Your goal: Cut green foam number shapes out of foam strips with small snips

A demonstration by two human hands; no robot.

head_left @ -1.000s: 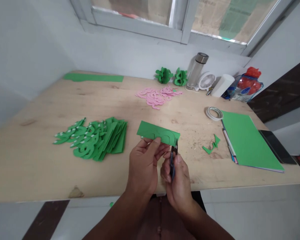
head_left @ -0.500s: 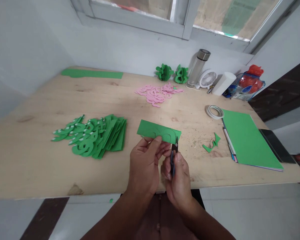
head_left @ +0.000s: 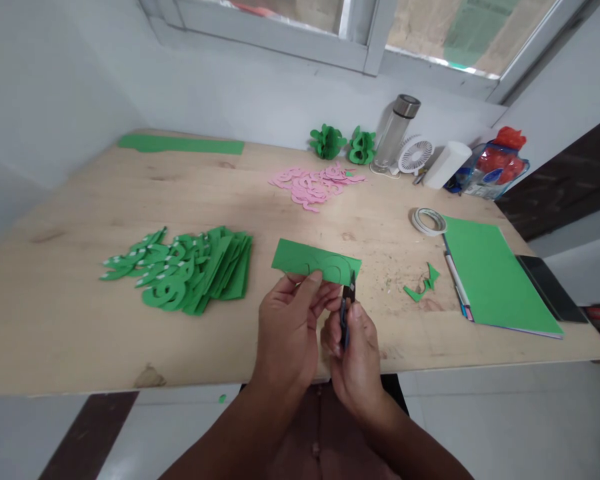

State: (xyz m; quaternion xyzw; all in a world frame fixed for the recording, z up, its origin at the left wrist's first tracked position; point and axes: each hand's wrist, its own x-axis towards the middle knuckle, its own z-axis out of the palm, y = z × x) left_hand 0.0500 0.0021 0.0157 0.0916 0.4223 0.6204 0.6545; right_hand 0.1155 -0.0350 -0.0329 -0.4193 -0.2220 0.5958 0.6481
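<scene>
Since the earlier frame, the pale wooden table (head_left: 80, 320) has shifted slightly upward in view; your hands hold nearly the same pose. Keep the work beyond its front edge; open surface lies between the heaped green paper cut-outs (head_left: 180, 270) and your left hand (head_left: 290, 327). That hand pinches the rectangular green paper strip (head_left: 300, 253). Your right hand (head_left: 357, 340) grasps the dark-handled metal scissors (head_left: 349, 293), blades at the strip's right end. For smooth cutting, rotate the strip along its drawn curve.

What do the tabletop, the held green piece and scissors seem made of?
Tabletop: pale, matt-looking wood, perhaps plywood; brown knots show. Green piece: probably matt paper or card; thin, no shine. Scissors: likely metal blades, slim, dark; handles perhaps bluish plastic.
</scene>
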